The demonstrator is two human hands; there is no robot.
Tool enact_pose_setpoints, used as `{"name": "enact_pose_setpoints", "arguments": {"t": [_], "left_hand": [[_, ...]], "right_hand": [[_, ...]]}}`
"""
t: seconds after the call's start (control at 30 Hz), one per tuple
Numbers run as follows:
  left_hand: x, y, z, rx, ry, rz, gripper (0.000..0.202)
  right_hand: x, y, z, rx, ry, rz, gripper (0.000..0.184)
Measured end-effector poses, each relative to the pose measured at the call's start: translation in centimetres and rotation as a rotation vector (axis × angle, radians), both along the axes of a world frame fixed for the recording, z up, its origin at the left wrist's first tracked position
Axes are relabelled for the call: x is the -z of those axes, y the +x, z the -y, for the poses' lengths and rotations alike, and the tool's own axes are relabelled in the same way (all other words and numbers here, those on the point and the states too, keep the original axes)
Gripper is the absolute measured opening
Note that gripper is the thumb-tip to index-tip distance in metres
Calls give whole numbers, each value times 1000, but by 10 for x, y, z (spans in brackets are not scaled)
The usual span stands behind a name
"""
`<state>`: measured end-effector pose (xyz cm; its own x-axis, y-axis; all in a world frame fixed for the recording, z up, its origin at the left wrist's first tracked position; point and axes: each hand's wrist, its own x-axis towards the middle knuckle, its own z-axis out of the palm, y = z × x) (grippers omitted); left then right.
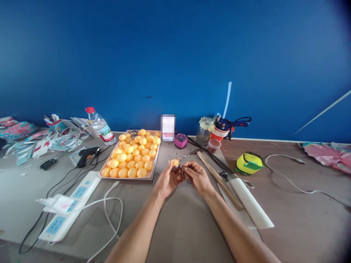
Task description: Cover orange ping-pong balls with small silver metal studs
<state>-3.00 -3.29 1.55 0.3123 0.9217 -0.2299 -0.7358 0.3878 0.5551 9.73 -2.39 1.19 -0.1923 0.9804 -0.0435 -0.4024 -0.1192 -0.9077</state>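
Observation:
My left hand (167, 179) is closed around a small orange ball (175, 163) held at its fingertips above the table. Close against it, my right hand (196, 176) pinches a small metal piece with a short chain (184, 157) running up from it, right beside the ball. Both hands meet at the middle of the table, just to the right of a flat tray (153, 168) filled with several orange balls.
A white power strip (71, 204) with cables and a black glue gun (87, 153) lie at the left, with scissors (48, 164) and a water bottle (100, 126). Wooden sticks (219, 179), a white roll (251, 202), a jar, cups and a yellow object (249, 162) lie at the right.

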Motion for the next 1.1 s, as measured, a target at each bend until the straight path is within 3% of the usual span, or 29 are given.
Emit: {"name": "enact_pose_setpoints", "arguments": {"t": [0.23, 0.37, 0.7, 1.1], "left_hand": [[2, 5, 0, -1, -1, -96, 41], [2, 7, 0, -26, -12, -129, 44], [12, 8, -2, -67, 27, -190, 47], [16, 12, 1, -126, 101, -295, 36]], "right_hand": [[2, -2, 1, 30, 21, 121, 22], [0, -3, 3, -19, 43, 147, 21], [11, -7, -1, 1, 104, 242, 11], [14, -9, 0, 31, 83, 303, 8]]}}
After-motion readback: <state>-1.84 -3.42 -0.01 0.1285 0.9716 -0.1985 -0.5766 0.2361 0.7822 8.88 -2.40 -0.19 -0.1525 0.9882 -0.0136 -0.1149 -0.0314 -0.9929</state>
